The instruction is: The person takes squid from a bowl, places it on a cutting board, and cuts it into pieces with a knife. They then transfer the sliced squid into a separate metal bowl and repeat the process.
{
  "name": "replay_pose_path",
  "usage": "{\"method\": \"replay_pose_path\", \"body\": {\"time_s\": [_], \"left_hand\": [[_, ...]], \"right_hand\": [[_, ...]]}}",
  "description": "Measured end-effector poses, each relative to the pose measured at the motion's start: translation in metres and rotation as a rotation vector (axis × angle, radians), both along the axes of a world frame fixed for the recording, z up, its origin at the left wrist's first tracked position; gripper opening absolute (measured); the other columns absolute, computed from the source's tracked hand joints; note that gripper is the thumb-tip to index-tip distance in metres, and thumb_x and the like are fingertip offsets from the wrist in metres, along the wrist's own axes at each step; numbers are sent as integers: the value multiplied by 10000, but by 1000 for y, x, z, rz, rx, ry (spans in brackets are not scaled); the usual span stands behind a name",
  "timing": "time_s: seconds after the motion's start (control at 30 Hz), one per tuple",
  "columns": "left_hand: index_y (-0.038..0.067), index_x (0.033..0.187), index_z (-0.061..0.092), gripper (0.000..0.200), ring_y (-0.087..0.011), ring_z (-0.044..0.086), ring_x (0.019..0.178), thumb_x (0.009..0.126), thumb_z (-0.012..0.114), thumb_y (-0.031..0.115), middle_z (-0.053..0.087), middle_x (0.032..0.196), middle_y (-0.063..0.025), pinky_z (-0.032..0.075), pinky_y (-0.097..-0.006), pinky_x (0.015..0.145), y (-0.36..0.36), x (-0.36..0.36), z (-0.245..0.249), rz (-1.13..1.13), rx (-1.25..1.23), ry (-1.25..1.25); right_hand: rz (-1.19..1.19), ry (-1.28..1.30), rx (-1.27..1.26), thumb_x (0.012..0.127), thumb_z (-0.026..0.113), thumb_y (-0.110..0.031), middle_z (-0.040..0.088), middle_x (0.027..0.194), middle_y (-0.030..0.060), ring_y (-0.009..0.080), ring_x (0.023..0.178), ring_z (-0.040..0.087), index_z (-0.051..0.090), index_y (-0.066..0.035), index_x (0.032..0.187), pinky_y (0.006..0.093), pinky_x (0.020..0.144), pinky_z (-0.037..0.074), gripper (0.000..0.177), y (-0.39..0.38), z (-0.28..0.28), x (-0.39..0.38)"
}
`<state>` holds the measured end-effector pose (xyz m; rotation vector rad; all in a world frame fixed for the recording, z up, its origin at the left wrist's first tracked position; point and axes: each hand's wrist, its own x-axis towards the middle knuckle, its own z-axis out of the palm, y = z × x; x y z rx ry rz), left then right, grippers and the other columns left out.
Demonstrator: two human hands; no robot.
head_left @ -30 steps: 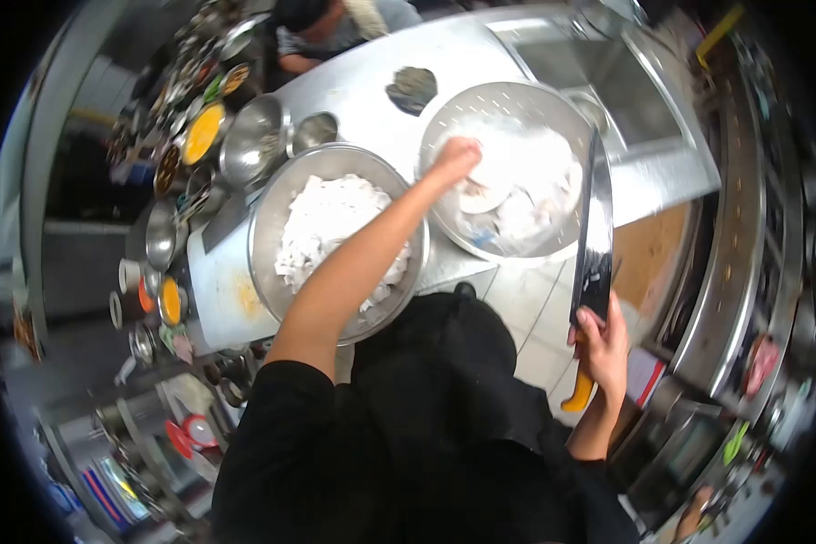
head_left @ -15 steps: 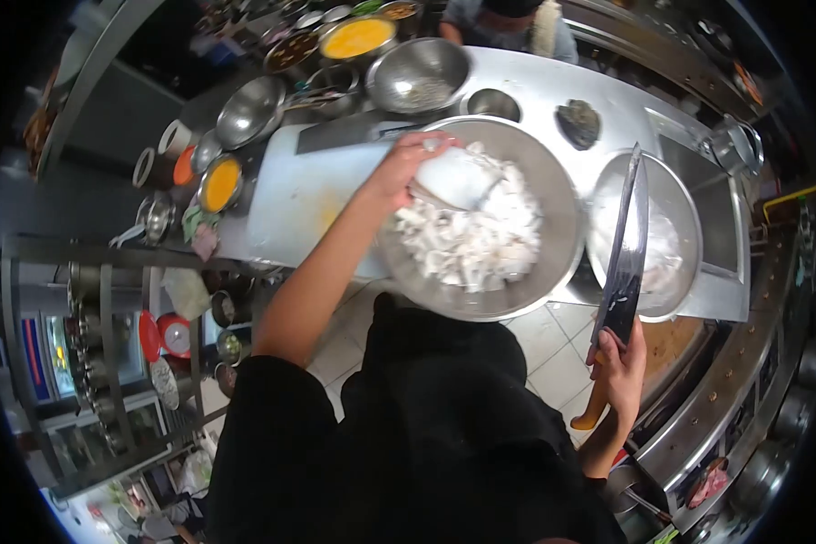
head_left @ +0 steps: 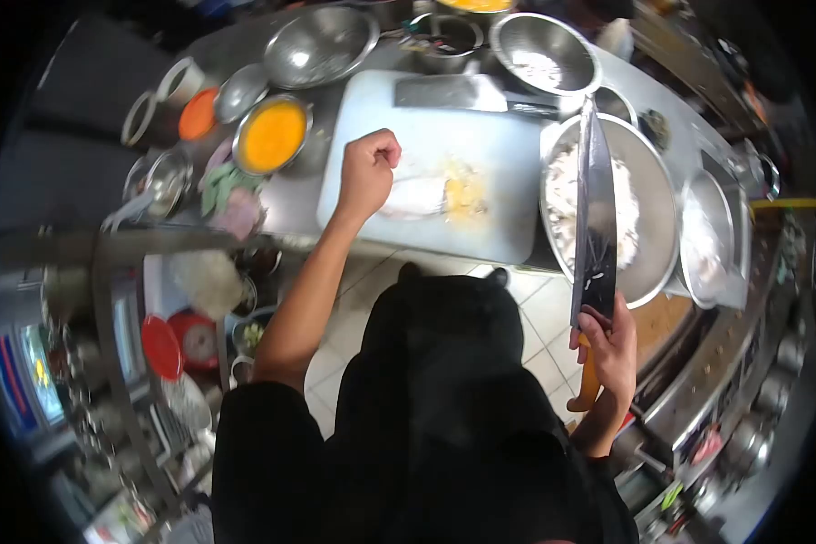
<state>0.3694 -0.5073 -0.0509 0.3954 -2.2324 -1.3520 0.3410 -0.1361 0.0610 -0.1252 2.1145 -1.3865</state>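
Left hand is beside white piece; right hand grips knife.

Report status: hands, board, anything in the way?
Right hand gripping yellow-handled knife. Left hand curled over cutting board, near white food piece. Second knife lying along far edge.

Fisheye bend, dark corners; glints on steel bowl; edges blurred.

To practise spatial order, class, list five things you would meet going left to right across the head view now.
Yellow mixture → left hand → yellow residue → yellow-handled knife → bowl at the worktop's right end.
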Motion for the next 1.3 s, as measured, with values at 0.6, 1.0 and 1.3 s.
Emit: {"method": "replay_pose_path", "body": {"time_s": [0.6, 1.0, 1.3], "left_hand": [[47, 968, 646, 231, -329, 587, 926, 746, 626, -16, 631, 968, -124, 469, -392, 808, 18, -45, -37, -248, -334, -8], [89, 857, 608, 158, -222, 518, 919, 707, 640, 53, 548, 957, -36, 357, -424, 798, 41, 8, -100, 42, -469, -6], [51, 871, 606, 182, -252, 551, 903, 694, 614, 12, 580, 917, -63, 417, -389, 749, 39, 4, -98, -47, -484, -49]], "right_hand": [[-281, 11, 184, 898, 533, -67, 549, 756, 40, 86, 558, 528, 429, -27, 1272, 227, 416, 404, 390, -26, -12, 74], [516, 426, 700, 858, 506, -56, 589, 652, 270, 470, 646, 583, 398, 0, 1108, 549, 587, 445, 278, -117, -109, 56], [541, 541, 596, 850, 487, -56, 590, 669, 280, 467, 668, 593, 382, -13, 1028, 563, 614, 446, 211, -163, -166, 6]]}}
